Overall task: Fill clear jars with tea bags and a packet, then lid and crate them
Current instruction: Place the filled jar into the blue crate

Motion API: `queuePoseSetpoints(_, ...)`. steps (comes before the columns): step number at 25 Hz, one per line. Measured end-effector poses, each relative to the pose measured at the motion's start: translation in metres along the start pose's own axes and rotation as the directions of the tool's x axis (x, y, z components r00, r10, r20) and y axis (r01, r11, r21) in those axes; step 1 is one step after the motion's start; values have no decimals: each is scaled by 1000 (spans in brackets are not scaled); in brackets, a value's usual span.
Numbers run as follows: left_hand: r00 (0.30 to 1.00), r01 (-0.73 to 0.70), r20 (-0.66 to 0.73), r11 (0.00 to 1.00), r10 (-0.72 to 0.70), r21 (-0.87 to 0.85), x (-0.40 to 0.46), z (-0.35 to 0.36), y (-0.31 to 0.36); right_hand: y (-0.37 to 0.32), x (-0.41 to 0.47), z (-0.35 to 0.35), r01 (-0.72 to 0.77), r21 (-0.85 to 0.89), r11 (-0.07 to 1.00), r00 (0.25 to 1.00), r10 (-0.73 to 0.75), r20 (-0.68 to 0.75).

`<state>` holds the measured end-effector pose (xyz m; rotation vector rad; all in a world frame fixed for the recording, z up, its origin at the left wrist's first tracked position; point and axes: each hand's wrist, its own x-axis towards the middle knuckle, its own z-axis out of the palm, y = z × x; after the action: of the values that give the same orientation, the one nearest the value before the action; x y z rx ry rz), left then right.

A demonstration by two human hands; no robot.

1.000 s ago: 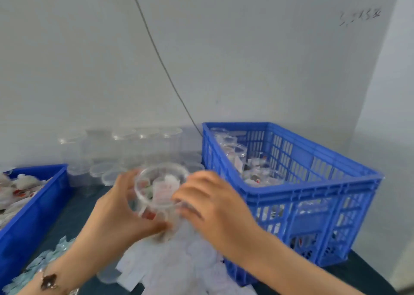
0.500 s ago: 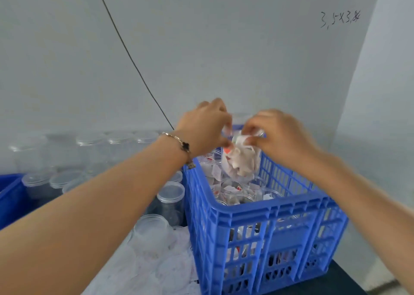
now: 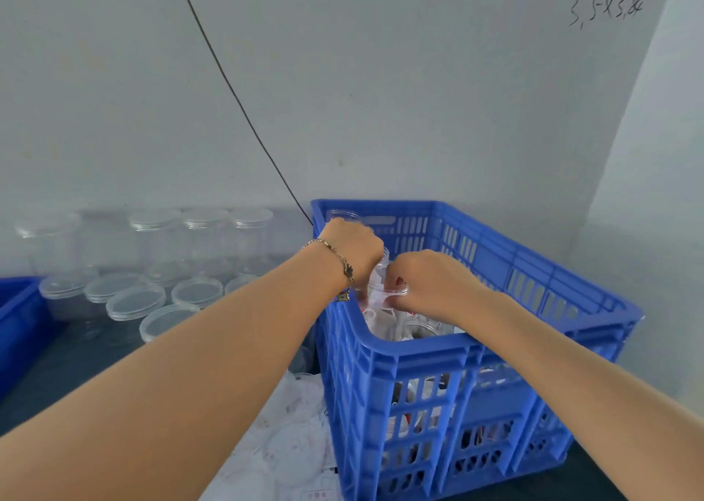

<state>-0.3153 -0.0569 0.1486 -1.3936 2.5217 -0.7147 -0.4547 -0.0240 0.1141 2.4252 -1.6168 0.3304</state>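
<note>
Both my hands reach into the blue slatted crate (image 3: 430, 352) on the right. My left hand (image 3: 356, 247), with a bracelet at the wrist, and my right hand (image 3: 430, 281) grip a clear filled jar (image 3: 381, 285) between them, low inside the crate's left part. The jar holds white tea bags and its rim shows under my right fingers. Other filled jars (image 3: 423, 329) lie in the crate below it. Fingertips of both hands are hidden behind the jar.
Several empty lidded clear jars (image 3: 152, 268) stand in rows against the wall at left. A pile of white packets (image 3: 293, 439) lies in front of the crate. A second blue bin (image 3: 19, 317) sits at the far left. A dark cable (image 3: 236, 97) hangs down the wall.
The hands carried the filled jar from in front of me over the crate's rim and have now lowered it down inside the crate.
</note>
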Motion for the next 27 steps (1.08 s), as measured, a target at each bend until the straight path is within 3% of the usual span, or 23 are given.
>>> queuePoseSetpoints(3,1000,-17,20,999,16,51,4,5,4,0,2,4,2,-32,999,999,-1,38)
queuePoseSetpoints(11,996,18,88,1000,-18,-4,3,7,9,-3,2,9,11,-28,1000,999,-10,50)
queuePoseSetpoints(15,990,50,140,969,-16,-242,-9,6,2,-2,0,7,-90,124,988,993,80,82)
queuePoseSetpoints(18,996,26,93,935,7,-353,-30,3,-7,-2,-4,4,-144,229,963,988,126,89)
queuePoseSetpoints(23,999,43,20,927,-38,-374,-80,2,-34,0,-13,-16,-150,255,955,989,143,48)
queuePoseSetpoints(27,987,164,67,891,-149,-423,-137,33,-65,-28,-7,-34,-82,222,972,988,108,-110)
